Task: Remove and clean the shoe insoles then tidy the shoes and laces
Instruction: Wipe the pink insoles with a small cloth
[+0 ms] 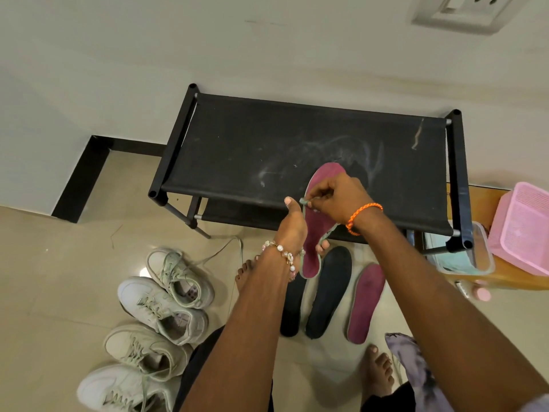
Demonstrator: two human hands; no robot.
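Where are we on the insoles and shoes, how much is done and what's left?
Removal looks done: three insoles lie on the floor and a fourth, the maroon insole, is held by the left hand while the right hand pinches something at its edge. Left: cleaning the rest, and tidying the four sneakers, one with a loose lace.

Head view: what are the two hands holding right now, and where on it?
Both hold the magenta insole. The left hand grips its middle from the side; the right hand pinches its grey-green edge near the front.
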